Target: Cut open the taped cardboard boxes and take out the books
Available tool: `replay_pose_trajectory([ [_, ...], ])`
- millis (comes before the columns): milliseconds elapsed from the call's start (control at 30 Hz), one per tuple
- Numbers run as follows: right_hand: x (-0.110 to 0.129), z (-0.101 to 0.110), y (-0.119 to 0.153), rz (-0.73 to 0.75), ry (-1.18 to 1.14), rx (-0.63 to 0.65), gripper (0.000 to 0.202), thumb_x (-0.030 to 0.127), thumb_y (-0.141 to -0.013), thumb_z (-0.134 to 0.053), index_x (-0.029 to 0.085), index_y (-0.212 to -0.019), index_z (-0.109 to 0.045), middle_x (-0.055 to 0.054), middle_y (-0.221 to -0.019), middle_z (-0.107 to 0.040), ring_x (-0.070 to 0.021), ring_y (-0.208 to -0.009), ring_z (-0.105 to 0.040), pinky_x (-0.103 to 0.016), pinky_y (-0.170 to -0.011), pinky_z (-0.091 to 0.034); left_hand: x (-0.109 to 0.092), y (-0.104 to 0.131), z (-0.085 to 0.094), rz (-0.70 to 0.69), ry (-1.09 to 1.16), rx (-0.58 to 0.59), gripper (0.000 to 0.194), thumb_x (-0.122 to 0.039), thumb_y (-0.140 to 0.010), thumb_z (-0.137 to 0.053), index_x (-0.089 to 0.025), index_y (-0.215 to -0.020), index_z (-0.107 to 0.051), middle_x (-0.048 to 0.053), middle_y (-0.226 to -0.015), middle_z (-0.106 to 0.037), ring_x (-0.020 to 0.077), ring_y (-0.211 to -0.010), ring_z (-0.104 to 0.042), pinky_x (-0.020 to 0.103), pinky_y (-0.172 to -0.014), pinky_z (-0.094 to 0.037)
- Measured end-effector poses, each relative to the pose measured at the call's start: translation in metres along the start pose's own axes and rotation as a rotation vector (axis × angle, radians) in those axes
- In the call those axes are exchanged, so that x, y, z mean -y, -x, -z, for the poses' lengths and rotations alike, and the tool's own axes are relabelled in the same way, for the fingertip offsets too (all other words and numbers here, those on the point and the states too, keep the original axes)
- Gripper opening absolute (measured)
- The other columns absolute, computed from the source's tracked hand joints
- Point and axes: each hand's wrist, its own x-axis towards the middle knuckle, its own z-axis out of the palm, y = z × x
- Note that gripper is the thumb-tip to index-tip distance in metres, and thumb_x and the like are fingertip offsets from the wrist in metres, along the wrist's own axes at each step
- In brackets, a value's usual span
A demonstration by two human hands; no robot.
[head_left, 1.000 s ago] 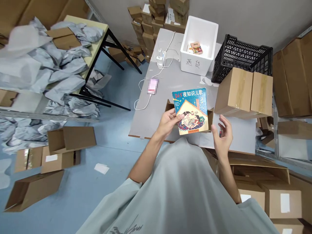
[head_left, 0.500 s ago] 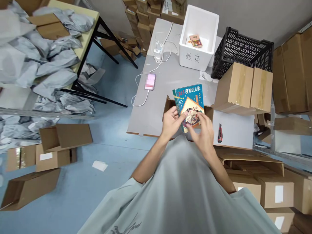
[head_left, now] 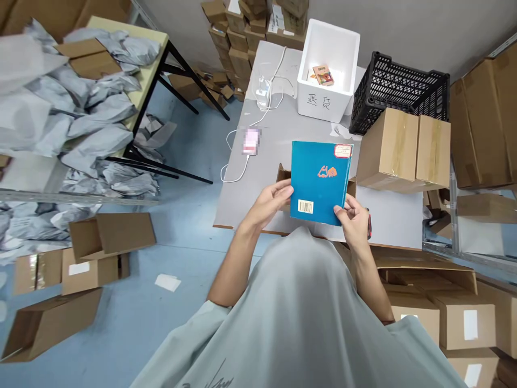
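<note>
A blue book (head_left: 319,180) is held up over the table, its back cover with a barcode and a small orange picture facing me. My right hand (head_left: 352,218) grips its lower right edge, thumb on the cover. At the left edge, my left hand (head_left: 274,202) has its fingers against the side of the book; some fingertips are hidden behind it. Behind the book, mostly covered, is an open cardboard box (head_left: 284,173). A red and black cutter (head_left: 369,223) lies just right of my right hand, partly hidden by it.
On the grey table (head_left: 391,213) are a white foam box (head_left: 325,102) with a small book inside, a black crate (head_left: 399,89), two closed cartons (head_left: 398,148), a phone (head_left: 251,141) and cables. Grey parcels (head_left: 100,143) cover a table at the left.
The book has been turned over from its illustrated front cover to its plain blue back. My left hand has shifted left, and my right hand has moved to the book's right edge.
</note>
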Motion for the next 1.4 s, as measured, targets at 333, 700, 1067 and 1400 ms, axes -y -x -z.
replay_pose_trajectory([
  [333, -0.026, 0.005, -0.008, 0.053, 0.090, -0.092, 0.059, 0.063, -0.091, -0.086, 0.025, -0.137, -0.080, -0.013, -0.138, -0.085, -0.0352, -0.135, -0.079, -0.055, -0.109, -0.069, 0.001, 0.007, -0.012, -0.007, 0.016, -0.056, 0.069, -0.073, -0.079, -0.099, -0.014, -0.113, -0.088, 0.013, -0.103, -0.089, 0.0290, -0.090, -0.087, 0.037, -0.077, -0.072],
  [700, 0.010, -0.057, 0.012, 0.207, 0.159, -0.041, 0.068, 0.058, -0.098, -0.086, 0.028, -0.157, -0.069, -0.012, -0.152, -0.078, -0.0319, -0.139, -0.077, -0.047, -0.121, -0.064, 0.002, 0.041, -0.080, -0.366, -0.306, -0.276, 0.043, -0.039, -0.080, -0.105, -0.030, -0.120, -0.092, 0.007, -0.133, -0.087, 0.0385, -0.132, -0.081, 0.056, -0.130, -0.058],
  [1067, 0.011, -0.008, -0.005, -0.058, -0.156, 0.035, 0.070, 0.075, -0.088, -0.089, 0.024, -0.136, -0.080, -0.011, -0.128, -0.089, -0.0369, -0.125, -0.083, -0.053, -0.105, -0.072, 0.003, 0.011, -0.007, -0.035, -0.055, -0.044, 0.077, -0.067, -0.074, -0.104, -0.018, -0.131, -0.085, 0.019, -0.138, -0.084, 0.0394, -0.132, -0.080, 0.047, -0.109, -0.068],
  [1400, -0.014, 0.004, -0.017, 0.006, -0.043, -0.044, 0.070, 0.074, -0.089, -0.089, 0.026, -0.139, -0.080, -0.012, -0.137, -0.086, -0.0346, -0.134, -0.080, -0.056, -0.115, -0.067, 0.010, 0.010, -0.029, 0.005, 0.033, -0.046, 0.064, -0.067, -0.076, -0.103, -0.016, -0.111, -0.089, 0.012, -0.104, -0.090, 0.0283, -0.093, -0.086, 0.035, -0.084, -0.070],
])
